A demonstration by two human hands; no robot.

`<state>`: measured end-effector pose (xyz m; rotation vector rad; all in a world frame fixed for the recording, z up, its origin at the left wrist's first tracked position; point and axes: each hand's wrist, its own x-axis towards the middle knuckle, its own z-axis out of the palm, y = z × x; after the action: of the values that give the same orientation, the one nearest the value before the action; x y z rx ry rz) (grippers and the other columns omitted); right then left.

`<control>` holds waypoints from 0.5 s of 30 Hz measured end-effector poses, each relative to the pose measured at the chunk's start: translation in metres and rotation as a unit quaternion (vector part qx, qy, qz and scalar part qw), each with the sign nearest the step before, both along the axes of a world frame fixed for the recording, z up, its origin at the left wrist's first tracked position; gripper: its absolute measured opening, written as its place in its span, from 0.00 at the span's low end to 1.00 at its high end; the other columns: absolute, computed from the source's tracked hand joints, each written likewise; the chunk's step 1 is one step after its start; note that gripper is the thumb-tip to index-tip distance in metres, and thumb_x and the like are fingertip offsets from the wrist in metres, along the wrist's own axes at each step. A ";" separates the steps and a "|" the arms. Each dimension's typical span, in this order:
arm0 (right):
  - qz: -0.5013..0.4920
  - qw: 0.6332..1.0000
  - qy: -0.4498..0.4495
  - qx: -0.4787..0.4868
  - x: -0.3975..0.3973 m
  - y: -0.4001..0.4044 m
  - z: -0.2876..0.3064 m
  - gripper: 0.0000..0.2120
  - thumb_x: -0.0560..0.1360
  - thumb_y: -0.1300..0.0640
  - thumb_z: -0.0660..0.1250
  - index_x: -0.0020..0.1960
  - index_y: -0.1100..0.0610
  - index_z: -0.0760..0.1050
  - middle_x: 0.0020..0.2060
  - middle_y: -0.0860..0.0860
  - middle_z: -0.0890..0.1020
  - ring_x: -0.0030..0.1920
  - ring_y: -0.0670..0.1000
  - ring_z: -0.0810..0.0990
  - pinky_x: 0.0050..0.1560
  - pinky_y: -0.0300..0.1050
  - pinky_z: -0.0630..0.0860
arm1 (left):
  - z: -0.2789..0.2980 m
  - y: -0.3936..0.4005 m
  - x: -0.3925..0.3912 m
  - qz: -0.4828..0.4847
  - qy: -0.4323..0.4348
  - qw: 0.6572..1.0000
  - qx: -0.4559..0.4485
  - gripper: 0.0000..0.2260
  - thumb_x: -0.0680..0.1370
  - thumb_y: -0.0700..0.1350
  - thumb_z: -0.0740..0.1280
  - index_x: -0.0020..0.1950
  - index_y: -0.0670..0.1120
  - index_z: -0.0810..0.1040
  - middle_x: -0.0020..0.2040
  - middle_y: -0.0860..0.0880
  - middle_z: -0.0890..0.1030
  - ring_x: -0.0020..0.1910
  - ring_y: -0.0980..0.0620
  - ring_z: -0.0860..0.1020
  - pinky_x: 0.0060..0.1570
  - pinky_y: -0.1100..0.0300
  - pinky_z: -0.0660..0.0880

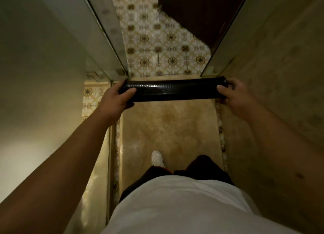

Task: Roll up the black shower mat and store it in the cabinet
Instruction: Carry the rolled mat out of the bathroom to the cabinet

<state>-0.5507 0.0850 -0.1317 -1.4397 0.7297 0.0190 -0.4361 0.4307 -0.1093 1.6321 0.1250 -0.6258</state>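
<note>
Person seen from above, head camera. Both forearms bare to the frame edge; no sleeves visible on them. Left hand and right hand bare: no gloves, rings or watch visible. Torso in a plain white shirt, no print, filling the near centre. Below it, dark trousers, colour hard to tell in dim light. One white shoe shows, left of centre, with faint lace detail.

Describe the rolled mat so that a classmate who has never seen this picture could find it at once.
Start at the patterned tile floor in the doorway, then drop to its near edge. There the left hand and right hand hold the rolled mat crosswise by its ends. It is the only glossy black tube among beige surfaces.
</note>
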 end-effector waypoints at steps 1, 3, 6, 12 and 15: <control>-0.010 1.000 -0.007 0.002 -0.003 0.000 0.004 0.09 0.76 0.63 0.66 0.55 0.56 0.71 0.50 0.53 0.78 0.50 0.54 0.79 0.45 0.50 0.77 | 0.006 -0.002 0.001 0.004 -0.002 1.000 0.000 0.24 0.78 0.40 0.67 0.74 0.46 0.67 0.66 0.43 0.73 0.61 0.43 0.76 0.47 0.56 0.77; -0.022 1.000 -0.017 0.004 -0.005 -0.002 0.014 0.09 0.76 0.62 0.67 0.54 0.55 0.72 0.50 0.53 0.78 0.50 0.54 0.79 0.43 0.49 0.77 | 0.015 -0.007 0.003 0.003 -0.011 1.000 -0.001 0.24 0.78 0.40 0.67 0.74 0.45 0.67 0.66 0.43 0.73 0.60 0.43 0.76 0.46 0.55 0.77; -0.025 0.999 -0.032 -0.004 -0.006 -0.011 0.026 0.09 0.75 0.61 0.68 0.53 0.54 0.73 0.49 0.52 0.79 0.49 0.53 0.80 0.38 0.44 0.78 | 0.021 -0.015 0.001 0.007 -0.024 1.000 -0.006 0.22 0.79 0.41 0.66 0.73 0.47 0.69 0.63 0.44 0.75 0.57 0.44 0.77 0.43 0.57 0.77; -0.015 0.999 -0.049 -0.016 -0.004 -0.035 0.047 0.10 0.75 0.62 0.68 0.54 0.54 0.72 0.49 0.52 0.78 0.47 0.52 0.80 0.38 0.42 0.79 | 0.029 -0.040 -0.007 0.044 -0.021 0.998 -0.026 0.23 0.79 0.43 0.65 0.74 0.47 0.67 0.67 0.40 0.72 0.58 0.43 0.76 0.46 0.54 0.76; -0.023 0.998 -0.059 -0.020 -0.003 -0.045 0.055 0.10 0.75 0.62 0.68 0.53 0.52 0.73 0.49 0.52 0.79 0.48 0.52 0.80 0.41 0.45 0.79 | 0.040 -0.051 -0.010 0.050 -0.033 0.998 -0.027 0.22 0.80 0.42 0.65 0.74 0.46 0.67 0.67 0.39 0.72 0.59 0.42 0.75 0.47 0.53 0.75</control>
<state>-0.5536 0.0400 -0.0767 -1.4492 0.6689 -0.1171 -0.4458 0.3793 -0.0694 1.5814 0.1403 -0.4943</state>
